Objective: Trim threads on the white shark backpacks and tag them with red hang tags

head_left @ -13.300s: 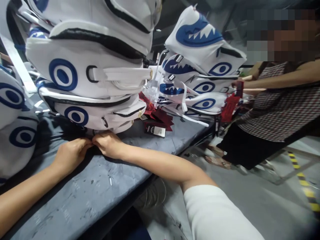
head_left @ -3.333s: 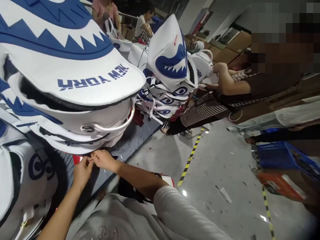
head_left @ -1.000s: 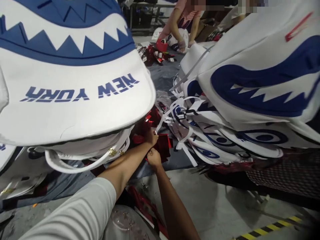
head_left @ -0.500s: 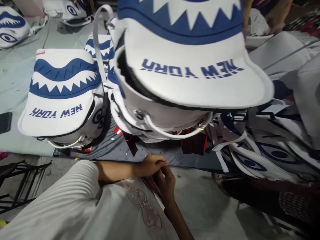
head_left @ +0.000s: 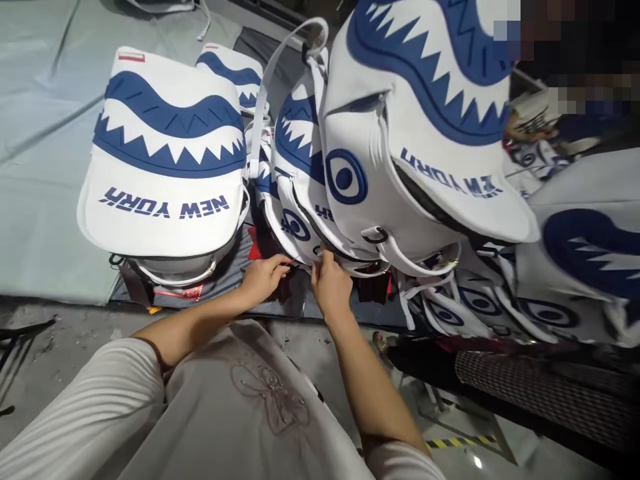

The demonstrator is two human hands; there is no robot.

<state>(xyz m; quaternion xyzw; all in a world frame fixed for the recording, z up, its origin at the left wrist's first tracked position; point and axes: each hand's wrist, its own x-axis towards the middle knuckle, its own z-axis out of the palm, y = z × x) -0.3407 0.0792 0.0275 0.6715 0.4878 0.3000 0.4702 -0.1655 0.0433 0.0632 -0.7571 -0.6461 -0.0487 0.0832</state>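
Observation:
My left hand (head_left: 265, 277) is closed in a pinch at the front edge of the table. Its fingertips are close to the lower front of a white backpack (head_left: 313, 230) with a blue eye and jagged white teeth. My right hand (head_left: 331, 287) is also closed, its fingertips up against the same backpack's lower edge. Whatever either hand pinches is too small to make out. A larger white backpack (head_left: 390, 180), marked NEW YORK on its flap, leans above my right hand. To my left stands a similar backpack (head_left: 167, 193), apart from my hands.
More white-and-blue bags (head_left: 500, 300) are piled at the right. Red tags (head_left: 373, 287) hang below the middle bags. Pale green sheeting (head_left: 45, 167) covers the table at left. A dark meshed chair back (head_left: 540, 393) is at lower right, beside a partly visible person at upper right.
My hands were together close to my body; they have moved apart and forward to the bags. My view has shifted, showing the middle bags more from their side.

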